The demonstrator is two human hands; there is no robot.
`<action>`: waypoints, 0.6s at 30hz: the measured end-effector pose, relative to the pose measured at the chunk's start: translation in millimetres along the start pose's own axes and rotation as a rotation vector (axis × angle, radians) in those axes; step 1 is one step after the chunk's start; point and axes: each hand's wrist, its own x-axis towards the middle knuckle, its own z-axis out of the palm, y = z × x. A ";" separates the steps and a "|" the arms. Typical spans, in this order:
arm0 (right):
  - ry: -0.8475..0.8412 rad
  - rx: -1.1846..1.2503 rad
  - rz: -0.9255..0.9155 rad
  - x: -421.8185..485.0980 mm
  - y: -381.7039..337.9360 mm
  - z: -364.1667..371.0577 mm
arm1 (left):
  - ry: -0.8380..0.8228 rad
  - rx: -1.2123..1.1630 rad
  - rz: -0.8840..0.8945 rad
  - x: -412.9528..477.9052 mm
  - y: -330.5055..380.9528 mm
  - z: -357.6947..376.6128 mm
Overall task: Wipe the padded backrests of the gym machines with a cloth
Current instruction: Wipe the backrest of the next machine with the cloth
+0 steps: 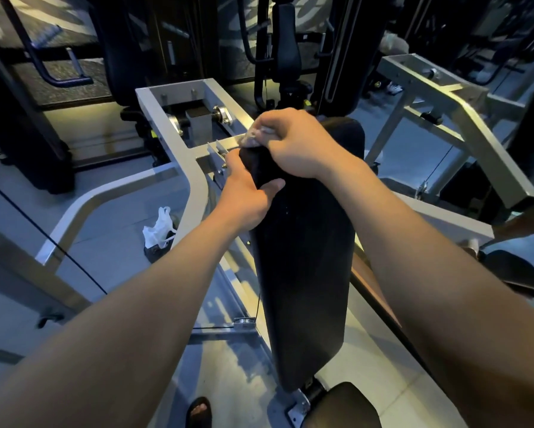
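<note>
Backrest [302,257], wiping its top edge, I judge: right hand [293,143] clenches cloth [253,138], left hand [244,189] grips its side. Next: stroke downward.

Backrest [302,257] centre; frame [194,183] behind-left; plastic bag [159,227] on floor [117,242] left; seat [346,406] below.

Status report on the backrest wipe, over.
Left hand grips backrest upper edge. Right hand holds cloth on its top. Nothing on the pad face; white bag on floor, apart.
</note>
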 end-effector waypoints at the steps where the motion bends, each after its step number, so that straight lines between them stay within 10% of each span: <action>1: -0.012 -0.002 -0.051 -5.0 -1.8 0.3 | -0.002 -0.012 0.010 0.2 -1.3 0.2; 12: 0.028 -0.196 0.057 -3.7 -3.1 0.8 | -0.117 0.159 -0.157 -22.6 -1.8 -16.4; 18: 0.102 -0.244 -0.096 -31.1 -19.2 15.3 | 0.096 0.166 -0.262 -95.8 -41.3 -31.1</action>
